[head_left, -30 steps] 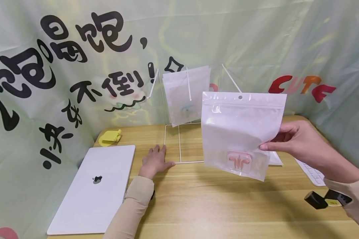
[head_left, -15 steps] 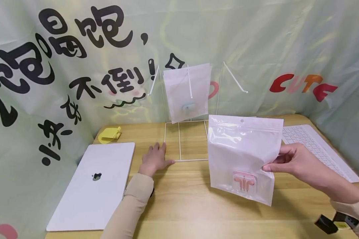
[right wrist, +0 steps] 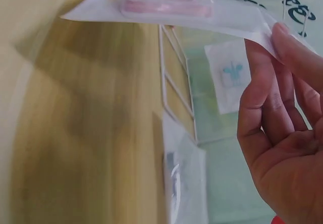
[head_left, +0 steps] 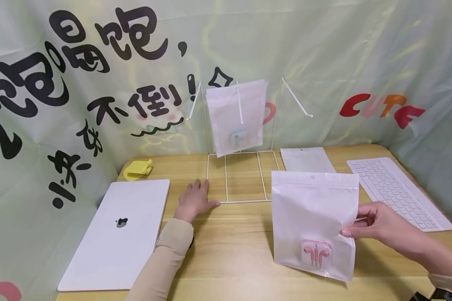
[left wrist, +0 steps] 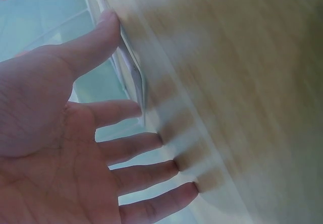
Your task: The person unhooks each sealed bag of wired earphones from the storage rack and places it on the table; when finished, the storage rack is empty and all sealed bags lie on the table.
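Observation:
My right hand (head_left: 374,221) pinches the right edge of a white zip pouch (head_left: 312,213), held upright above the table. Pink earphones in a clear case (head_left: 316,253) show through its lower part. My left hand (head_left: 195,200) lies with fingers spread at the front left corner of a white wire rack (head_left: 245,201); in the left wrist view its fingertips (left wrist: 169,166) touch the tabletop. Another white pouch (head_left: 235,113), with something blue inside, hangs on the rack's middle hook. The outer hooks (head_left: 296,97) carry nothing.
A flat white pouch (head_left: 306,160) lies behind the held one. The white keyboard (head_left: 403,194) is at the right, the closed laptop (head_left: 116,238) at the left. A yellow plastic object (head_left: 138,170) sits at the back left. Printed cloth (head_left: 316,54) hangs behind the table.
My right hand has lowered the pouch with the pink earphones toward me and slightly right, uncovering the right hook, keyboard and flat pouch. My left hand has stayed in place.

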A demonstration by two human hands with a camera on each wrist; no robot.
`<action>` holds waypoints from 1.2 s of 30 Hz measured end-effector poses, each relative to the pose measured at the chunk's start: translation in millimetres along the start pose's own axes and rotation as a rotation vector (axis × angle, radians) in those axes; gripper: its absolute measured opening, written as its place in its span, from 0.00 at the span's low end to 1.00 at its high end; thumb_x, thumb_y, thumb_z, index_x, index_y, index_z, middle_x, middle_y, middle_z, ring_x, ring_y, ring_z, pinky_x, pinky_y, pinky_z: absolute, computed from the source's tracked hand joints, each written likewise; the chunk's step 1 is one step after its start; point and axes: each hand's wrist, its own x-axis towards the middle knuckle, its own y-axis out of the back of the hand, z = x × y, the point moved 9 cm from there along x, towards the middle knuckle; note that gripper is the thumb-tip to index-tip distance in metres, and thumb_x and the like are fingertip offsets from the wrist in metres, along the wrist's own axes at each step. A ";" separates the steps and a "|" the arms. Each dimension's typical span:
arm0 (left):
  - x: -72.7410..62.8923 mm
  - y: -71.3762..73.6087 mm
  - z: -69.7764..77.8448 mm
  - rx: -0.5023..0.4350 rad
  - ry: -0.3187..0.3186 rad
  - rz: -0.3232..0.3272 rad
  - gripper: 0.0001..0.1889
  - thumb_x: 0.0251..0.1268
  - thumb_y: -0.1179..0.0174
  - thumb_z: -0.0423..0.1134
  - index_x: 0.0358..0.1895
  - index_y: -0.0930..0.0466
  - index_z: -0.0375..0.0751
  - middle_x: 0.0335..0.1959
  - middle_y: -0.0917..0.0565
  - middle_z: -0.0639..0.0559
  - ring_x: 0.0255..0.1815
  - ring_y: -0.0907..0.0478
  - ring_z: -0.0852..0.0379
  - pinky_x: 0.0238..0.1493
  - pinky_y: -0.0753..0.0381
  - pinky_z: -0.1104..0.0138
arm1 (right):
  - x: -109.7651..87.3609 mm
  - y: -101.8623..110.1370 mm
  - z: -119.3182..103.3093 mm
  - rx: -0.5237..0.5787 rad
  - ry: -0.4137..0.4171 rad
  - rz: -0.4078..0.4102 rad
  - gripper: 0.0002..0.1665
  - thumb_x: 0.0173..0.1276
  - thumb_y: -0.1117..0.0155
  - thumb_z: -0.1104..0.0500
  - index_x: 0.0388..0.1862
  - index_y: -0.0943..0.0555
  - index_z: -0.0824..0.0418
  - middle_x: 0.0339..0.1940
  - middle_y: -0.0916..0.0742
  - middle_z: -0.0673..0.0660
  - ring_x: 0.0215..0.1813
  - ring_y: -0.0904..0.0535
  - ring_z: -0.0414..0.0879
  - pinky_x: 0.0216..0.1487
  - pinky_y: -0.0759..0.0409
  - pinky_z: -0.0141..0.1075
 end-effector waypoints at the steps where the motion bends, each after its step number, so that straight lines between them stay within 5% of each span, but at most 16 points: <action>1: -0.3 -0.5 0.0 -0.002 0.001 -0.001 0.46 0.63 0.38 0.62 0.78 0.44 0.43 0.76 0.43 0.36 0.73 0.46 0.31 0.59 0.35 0.35 | -1.7 -0.8 2.3 0.012 -0.001 -0.011 0.10 0.66 0.37 0.73 0.44 0.15 0.66 0.38 0.11 0.59 0.41 0.13 0.47 0.41 0.17 0.36; 8: -1.1 -2.3 -0.1 -0.003 0.003 -0.008 0.46 0.63 0.38 0.63 0.78 0.44 0.43 0.76 0.44 0.35 0.73 0.47 0.31 0.60 0.36 0.36 | -11.7 -4.6 25.9 0.032 -0.036 -0.050 0.10 0.68 0.39 0.72 0.45 0.16 0.65 0.39 0.11 0.60 0.41 0.14 0.47 0.40 0.17 0.38; 15: -1.1 -2.5 -0.1 0.004 0.004 -0.012 0.46 0.63 0.38 0.63 0.78 0.44 0.43 0.76 0.44 0.35 0.73 0.47 0.31 0.60 0.36 0.36 | -23.7 -7.4 52.4 0.022 -0.056 -0.078 0.07 0.69 0.40 0.71 0.40 0.17 0.63 0.28 0.14 0.56 0.31 0.19 0.41 0.32 0.20 0.37; 24: -2.2 -0.7 1.3 -0.006 0.009 -0.017 0.46 0.63 0.38 0.62 0.78 0.45 0.43 0.76 0.44 0.35 0.74 0.48 0.31 0.60 0.36 0.36 | -36.1 -6.6 79.7 -0.017 -0.173 -0.062 0.02 0.69 0.36 0.66 0.36 0.18 0.66 0.27 0.15 0.50 0.29 0.22 0.37 0.29 0.22 0.33; 30: -2.2 -0.4 0.6 -0.009 0.015 -0.021 0.47 0.63 0.38 0.62 0.78 0.45 0.43 0.76 0.45 0.35 0.74 0.48 0.31 0.60 0.37 0.36 | -34.9 -6.0 88.0 -0.055 -0.217 -0.061 0.07 0.68 0.34 0.64 0.37 0.20 0.69 0.26 0.17 0.47 0.26 0.24 0.36 0.25 0.24 0.31; 36: -1.2 -0.9 1.1 -0.011 0.010 -0.020 0.46 0.63 0.38 0.62 0.78 0.45 0.43 0.76 0.45 0.36 0.74 0.48 0.32 0.60 0.36 0.36 | -31.0 -6.3 86.0 -0.098 -0.177 -0.056 0.07 0.67 0.32 0.65 0.37 0.21 0.69 0.24 0.18 0.45 0.23 0.27 0.34 0.21 0.26 0.31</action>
